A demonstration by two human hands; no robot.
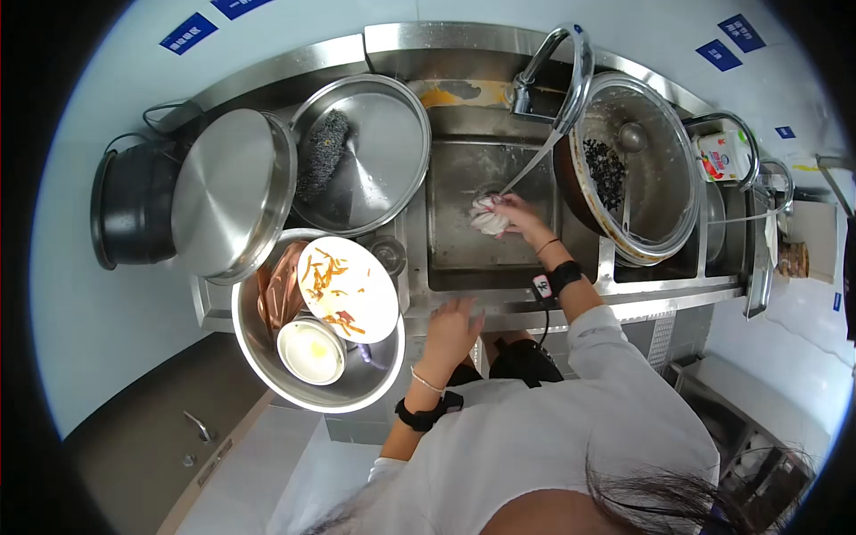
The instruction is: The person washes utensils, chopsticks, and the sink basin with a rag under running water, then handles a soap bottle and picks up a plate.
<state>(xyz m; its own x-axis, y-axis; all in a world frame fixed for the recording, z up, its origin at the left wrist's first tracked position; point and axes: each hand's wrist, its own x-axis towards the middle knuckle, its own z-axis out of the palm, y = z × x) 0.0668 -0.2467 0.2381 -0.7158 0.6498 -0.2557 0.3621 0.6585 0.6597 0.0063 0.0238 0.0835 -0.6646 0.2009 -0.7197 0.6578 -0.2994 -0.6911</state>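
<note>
My right hand (517, 218) is closed on a whitish crumpled cloth (488, 216) inside the steel sink (455, 254). A stream of water from the curved faucet (578, 98) falls onto the cloth. Near the sink's front edge, my left hand (456, 328) hangs with its fingers apart and nothing in it. To its left is a large steel bowl (390, 379) that holds a white plate (361, 294) with orange food scraps and a small cream bowl (310, 351).
Left of the sink stands a round steel pan (383, 134) with a dark scrubber (325, 153), beside a tilted steel pan (223, 187) and a black pot (138, 207). At right, a large pot (655, 192) holds dark bits and a ladle (631, 138).
</note>
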